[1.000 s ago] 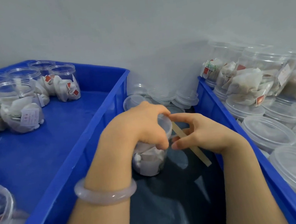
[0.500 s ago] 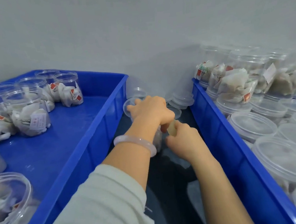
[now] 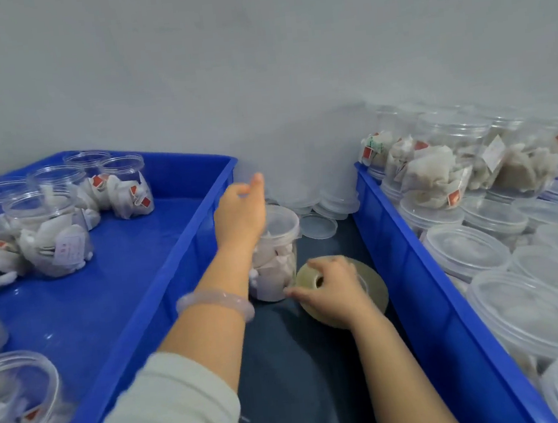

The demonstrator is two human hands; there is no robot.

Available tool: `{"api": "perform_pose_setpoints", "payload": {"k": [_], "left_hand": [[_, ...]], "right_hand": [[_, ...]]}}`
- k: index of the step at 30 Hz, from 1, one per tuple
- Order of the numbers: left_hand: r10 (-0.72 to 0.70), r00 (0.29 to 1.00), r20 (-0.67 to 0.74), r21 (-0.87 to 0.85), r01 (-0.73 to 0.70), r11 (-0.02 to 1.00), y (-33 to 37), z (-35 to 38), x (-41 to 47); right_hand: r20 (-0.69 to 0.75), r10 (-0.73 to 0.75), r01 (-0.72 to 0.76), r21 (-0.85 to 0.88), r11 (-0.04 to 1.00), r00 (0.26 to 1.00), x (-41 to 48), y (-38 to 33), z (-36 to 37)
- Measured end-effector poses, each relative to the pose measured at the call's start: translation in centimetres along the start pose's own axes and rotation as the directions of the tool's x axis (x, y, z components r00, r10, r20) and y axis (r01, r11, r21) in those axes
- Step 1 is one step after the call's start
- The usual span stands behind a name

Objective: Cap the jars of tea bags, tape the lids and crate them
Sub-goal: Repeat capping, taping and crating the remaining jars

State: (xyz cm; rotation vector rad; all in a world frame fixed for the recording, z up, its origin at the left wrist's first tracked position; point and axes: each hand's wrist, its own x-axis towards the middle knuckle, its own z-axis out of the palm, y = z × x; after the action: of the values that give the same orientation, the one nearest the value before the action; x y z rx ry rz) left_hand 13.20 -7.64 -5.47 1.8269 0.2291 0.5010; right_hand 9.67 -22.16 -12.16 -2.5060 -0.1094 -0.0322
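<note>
The left hand [image 3: 241, 211] hung loose, its fingers [image 3: 257, 181] spread and holding nothing, the capped clear plastic jar of white tea bags [image 3: 282, 238] just beneath them. The right hand [image 3: 336, 291] curled over a flat yellowish roll of tape [image 3: 373, 291], thumb tip beside the jar's base.

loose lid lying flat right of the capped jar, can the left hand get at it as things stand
Probably yes. The left hand hangs open by the jar top, and the loose lid lies bare just beyond, nothing on it. The right hand grips the tape roll, clear of that path.
</note>
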Motion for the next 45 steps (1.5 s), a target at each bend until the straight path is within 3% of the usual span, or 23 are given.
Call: {"api": "perform_pose_setpoints", "payload": {"k": [1, 3, 5, 9, 14, 18, 22, 24, 33, 37, 40, 42, 45], "left_hand": [[-0.063, 0.998, -0.028, -0.140, 0.058, 0.988, -1.0, 0.1, -0.5], [-0.139, 0.990, 0.018, -0.327, 0.137, 0.935, -3.2, 0.6, -1.3], [-0.106, 0.994, 0.033, -0.382, 0.111, 0.918, -5.0, 1.1, -1.9], [-0.057, 0.997, -0.049, -0.406, 0.033, 0.913, -6.3, 1.8, -1.9], [-0.013, 0.994, -0.107, -0.384, -0.029, 0.923, -6.4, 2.2, -1.9], [-0.004, 0.991, -0.132, -0.377, -0.046, 0.925, -6.5, 2.2, -1.8], [0.011, 0.993, -0.114, -0.370, -0.053, 0.927, -6.3, 1.9, -1.9], [0.014, 0.996, -0.083, -0.377, -0.045, 0.925, -6.3, 1.9, -1.9], [0.048, 0.998, -0.046, -0.366, -0.062, 0.928, -6.6, 1.5, -1.5], [0.026, 0.999, -0.035, -0.393, -0.038, 0.919, -6.4, 1.5, -1.4], [0.006, 1.000, 0.020, -0.405, 0.002, 0.914, -5.9, 0.9, -0.8], [0.037, 0.999, 0.034, -0.462, -0.017, 0.887, -5.3, 0.7, -0.3], [0.088, 0.996, -0.006, -0.505, -0.079, 0.859, -5.0, 1.2, -0.6]], "right_hand": [[-0.062, -0.024, 0.036, 0.194, 0.980, 0.998, 0.5, -0.2, -0.6], [-0.142, -0.088, 0.153, 0.558, 0.815, 0.986, 0.9, -0.8, -1.5], [-0.171, -0.184, 0.250, 0.714, 0.654, 0.968, 1.1, -1.5, -1.6], [-0.302, -0.190, 0.355, 0.740, 0.571, 0.934, 1.5, -1.9, -0.8], [-0.339, -0.192, 0.386, 0.725, 0.571, 0.921, 2.0, -1.1, -0.8], [-0.266, -0.277, 0.384, 0.648, 0.658, 0.924, 1.7, -0.9, -1.4], [0.015, -0.366, 0.275, 0.633, 0.724, 0.930, 1.7, -0.1, -3.6], [0.063, -0.372, 0.269, 0.580, 0.769, 0.926, 1.9, 0.2, -4.2], [-0.271, -0.187, 0.310, 0.537, 0.785, 0.944, 3.2, -1.3, -1.4], [-0.323, -0.030, 0.253, 0.676, 0.692, 0.946, 3.1, -1.3, -0.9], [-0.383, -0.017, 0.291, 0.671, 0.682, 0.923, 3.3, -2.5, -0.9], [-0.329, -0.002, 0.264, 0.753, 0.603, 0.944, 3.5, -4.4, -0.5], [-0.218, 0.035, 0.158, 0.802, 0.576, 0.975, 4.0, -6.8, 1.1]]}}
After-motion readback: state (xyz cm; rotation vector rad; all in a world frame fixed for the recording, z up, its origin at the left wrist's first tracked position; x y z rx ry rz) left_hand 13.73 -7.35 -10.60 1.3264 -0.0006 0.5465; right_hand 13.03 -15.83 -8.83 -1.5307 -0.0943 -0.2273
